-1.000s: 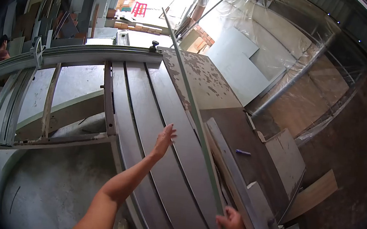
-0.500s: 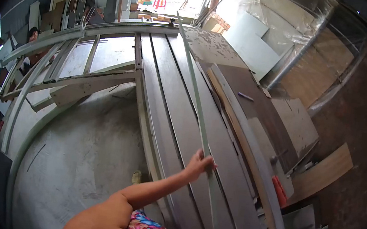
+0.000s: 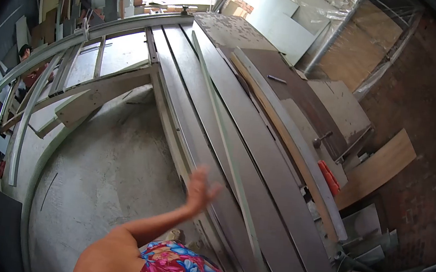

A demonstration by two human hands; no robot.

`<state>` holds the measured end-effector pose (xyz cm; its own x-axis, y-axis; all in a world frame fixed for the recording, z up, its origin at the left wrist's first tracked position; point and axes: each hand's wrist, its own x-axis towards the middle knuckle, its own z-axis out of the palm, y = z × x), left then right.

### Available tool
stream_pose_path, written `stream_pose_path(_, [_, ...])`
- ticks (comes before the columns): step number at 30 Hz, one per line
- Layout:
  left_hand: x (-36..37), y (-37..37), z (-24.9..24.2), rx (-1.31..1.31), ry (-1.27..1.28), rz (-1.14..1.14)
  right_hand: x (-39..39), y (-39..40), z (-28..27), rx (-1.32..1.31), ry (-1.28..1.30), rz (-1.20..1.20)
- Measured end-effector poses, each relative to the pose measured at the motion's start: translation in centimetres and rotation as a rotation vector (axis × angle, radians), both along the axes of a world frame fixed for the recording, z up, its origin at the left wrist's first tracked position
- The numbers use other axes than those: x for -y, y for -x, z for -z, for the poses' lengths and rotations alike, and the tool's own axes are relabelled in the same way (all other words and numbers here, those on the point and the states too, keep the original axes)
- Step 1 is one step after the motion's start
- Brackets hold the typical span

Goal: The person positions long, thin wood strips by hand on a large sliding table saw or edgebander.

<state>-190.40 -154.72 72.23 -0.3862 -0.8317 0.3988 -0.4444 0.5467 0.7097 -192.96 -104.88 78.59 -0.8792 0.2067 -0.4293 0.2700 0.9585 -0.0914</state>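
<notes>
My left hand (image 3: 200, 192) is raised near the left edge of the long grey-brown panels (image 3: 272, 180), its fingers apart and blurred by motion, with nothing visible in them. A long, thin, pale green strip (image 3: 243, 199) lies lengthwise over the panels, to the right of that hand and apart from it. Its near end runs down to the bottom edge of the view. Only a sliver of skin shows there, perhaps my right hand; its fingers are hidden. Dark gaps separate the panels.
A frame with rails (image 3: 97, 60) joins the panels at the far left, where a person (image 3: 26, 52) is partly visible. To the right lie a grey-topped beam (image 3: 287, 138), a pen-like object (image 3: 277, 79), a red object (image 3: 329, 177) and a curved wooden sheet (image 3: 381, 168).
My left hand has let go of the strip and moved left. The strip's far end now lies lower, on the panels. My right hand has nearly dropped out of view, and the view has shifted.
</notes>
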Motion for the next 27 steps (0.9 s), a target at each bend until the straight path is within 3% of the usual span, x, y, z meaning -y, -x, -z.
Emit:
stream_pose_path(1, [2.7, -1.1, 2.8, 0.084, 0.11, -0.212, -0.5, -0.2, 0.6, -0.039, 0.012, -0.042])
stream_pose_path(3, [5.9, -2.2, 5.7, 0.036, -0.338, -0.447, -1.1, -1.0, 1.2, -0.147, 0.021, -0.232])
stream_pose_path(5, [8.2, -2.9, 8.2, 0.029, -0.762, -0.214, -1.6, -2.2, 2.3, -0.245, 0.043, -0.409])
stream_pose_path(7, [7.7, -1.5, 7.7, -0.172, -1.155, -0.068, -1.1, -1.9, 2.8, -0.22, -0.049, -0.366])
stream_pose_path(8, [7.5, -0.6, 7.3, -0.277, -1.345, 0.004, 0.1, -1.3, 1.5, -0.407, 0.03, -0.529])
stream_pose_path(9, [7.3, 0.0, 7.2, -0.243, -1.238, -0.036, 1.4, -0.7, 0.3, -0.595, 0.108, -0.692])
stream_pose_path(11, [6.5, 1.4, 7.7, -0.186, -1.017, -0.111, 1.9, 0.0, -0.3, -0.582, 0.141, -0.612])
stream_pose_path(14, [6.4, 1.7, 8.4, -0.232, -0.899, -0.15, 1.1, 2.6, -0.1, -0.646, 0.156, -0.594])
stream_pose_path(19, [7.2, 2.0, 9.9, -0.289, -0.891, -0.193, -0.1, 9.2, -2.9, -0.662, 0.191, -0.622])
stream_pose_path(22, [6.4, 1.8, 8.8, -0.323, -0.897, -0.161, -3.6, 14.9, -0.6, -0.681, 0.263, -0.657])
stream_pose_path(24, [7.7, 2.2, 12.2, -0.431, -0.912, -0.128, -6.3, 18.2, 1.3, -0.692, 0.26, -0.675])
stream_pose_path(26, [5.1, 1.6, 8.2, -0.344, -0.892, -0.173, -8.3, 20.8, 3.0, -0.684, 0.272, -0.613])
stream_pose_path(27, [6.0, 1.8, 9.7, -0.313, -0.903, -0.206, -9.3, 21.9, 4.0, -0.691, 0.277, -0.61])
